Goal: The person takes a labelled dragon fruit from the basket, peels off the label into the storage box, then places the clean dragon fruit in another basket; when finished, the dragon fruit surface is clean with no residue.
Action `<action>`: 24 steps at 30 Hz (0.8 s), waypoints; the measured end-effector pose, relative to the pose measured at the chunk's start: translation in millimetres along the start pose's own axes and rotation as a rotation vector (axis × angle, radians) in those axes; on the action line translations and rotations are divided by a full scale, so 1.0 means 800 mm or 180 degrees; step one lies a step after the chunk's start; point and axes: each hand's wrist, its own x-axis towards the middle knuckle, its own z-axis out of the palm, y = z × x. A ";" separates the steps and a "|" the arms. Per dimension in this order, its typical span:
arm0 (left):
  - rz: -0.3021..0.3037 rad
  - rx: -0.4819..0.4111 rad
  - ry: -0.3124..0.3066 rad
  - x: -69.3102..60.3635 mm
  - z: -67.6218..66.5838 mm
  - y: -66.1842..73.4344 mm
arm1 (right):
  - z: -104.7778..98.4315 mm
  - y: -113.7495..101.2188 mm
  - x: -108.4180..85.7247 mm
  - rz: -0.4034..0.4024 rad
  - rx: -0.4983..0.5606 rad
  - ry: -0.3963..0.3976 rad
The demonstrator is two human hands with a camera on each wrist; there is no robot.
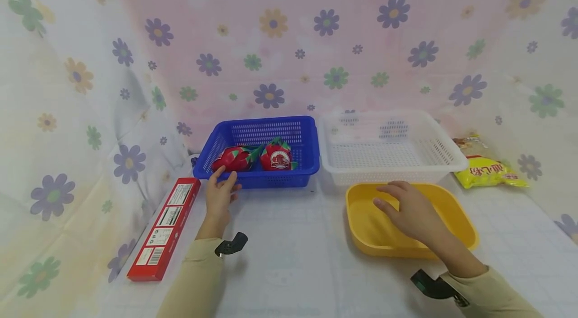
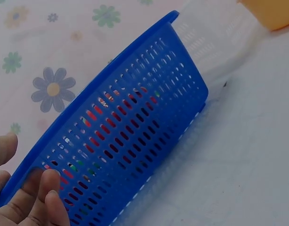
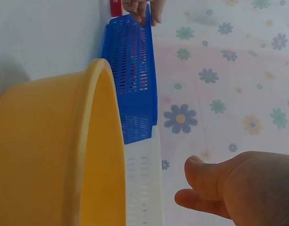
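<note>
In the head view, the left hand (image 1: 219, 203) is at the near left part of the blue basket (image 1: 271, 177), its fingers slightly apart by the rim; inside lie two red fruits (image 1: 234, 159) with green tips, the right one bearing a round label; the right hand (image 1: 414, 211) hangs over the yellow tub (image 1: 388, 250), its fingers loosely bent, thumb apart, holding nothing; behind the tub stands a white basket (image 1: 388, 176), just beside the blue one, with a yellow packet (image 1: 485, 172) to its right; a red box (image 1: 164, 230) lies on the surface (image 1: 289, 258) left of the left hand; in the left wrist view, the thumb and other fingers lie either side of the blue rim, though whether they pinch it is hard to tell; red shows through the slots; in the right wrist view, the right thumb and a finger are parted, clear of the tub's rim.
</note>
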 end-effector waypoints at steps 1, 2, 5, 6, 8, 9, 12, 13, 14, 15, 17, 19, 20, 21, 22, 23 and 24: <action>-0.0013 -0.0014 0.0013 0.001 0.000 0.001 | 0.000 -0.001 0.001 0.0009 -0.0009 -0.0013; -0.0032 -0.0039 0.0021 0.002 0.000 0.001 | -0.001 -0.002 0.002 0.0012 -0.0017 -0.0020; -0.0086 -0.0166 -0.0006 0.006 -0.001 0.003 | -0.003 -0.005 0.004 0.0030 0.0004 -0.0055; -0.0102 -0.0224 -0.0010 0.007 -0.001 0.003 | -0.003 -0.005 0.005 0.0034 0.0014 -0.0068; -0.0118 -0.0352 -0.0030 0.009 -0.001 0.004 | -0.005 -0.006 0.007 0.0036 0.0028 -0.0091; -0.0120 -0.0402 -0.0037 0.010 -0.001 0.005 | -0.005 -0.007 0.008 0.0036 0.0037 -0.0100; -0.0090 -0.0473 -0.0033 0.012 -0.001 0.005 | -0.005 -0.009 0.009 -0.0001 0.0047 -0.0091; -0.0080 -0.0477 -0.0026 0.013 -0.001 0.005 | -0.004 -0.009 0.010 -0.0025 0.0047 -0.0074; -0.0070 -0.0470 -0.0017 0.014 -0.002 0.004 | -0.003 -0.010 0.010 -0.0047 0.0045 -0.0059; -0.0061 -0.0452 0.0000 0.014 -0.002 0.003 | -0.002 -0.010 0.011 -0.0068 0.0043 -0.0043; -0.0041 -0.0421 0.0032 0.015 -0.002 0.001 | 0.000 -0.011 0.013 -0.0119 0.0032 -0.0011; -0.0027 -0.0417 0.0068 0.016 -0.002 -0.001 | 0.001 -0.012 0.015 -0.0173 -0.0003 0.0015; -0.0013 -0.0418 0.0082 0.017 -0.002 -0.002 | 0.002 -0.013 0.016 -0.0204 -0.0017 0.0026; 0.0001 -0.0418 0.0094 0.017 -0.001 -0.003 | 0.002 -0.014 0.018 -0.0248 -0.0032 0.0040; 0.0016 -0.0434 0.0103 0.016 -0.001 -0.004 | 0.002 -0.014 0.020 -0.0304 -0.0037 0.0063; 0.0032 -0.0451 0.0109 0.016 -0.001 -0.005 | 0.002 -0.016 0.022 -0.0348 -0.0039 0.0076; 0.0048 -0.0478 0.0116 0.016 0.000 -0.005 | 0.002 -0.017 0.024 -0.0393 -0.0041 0.0086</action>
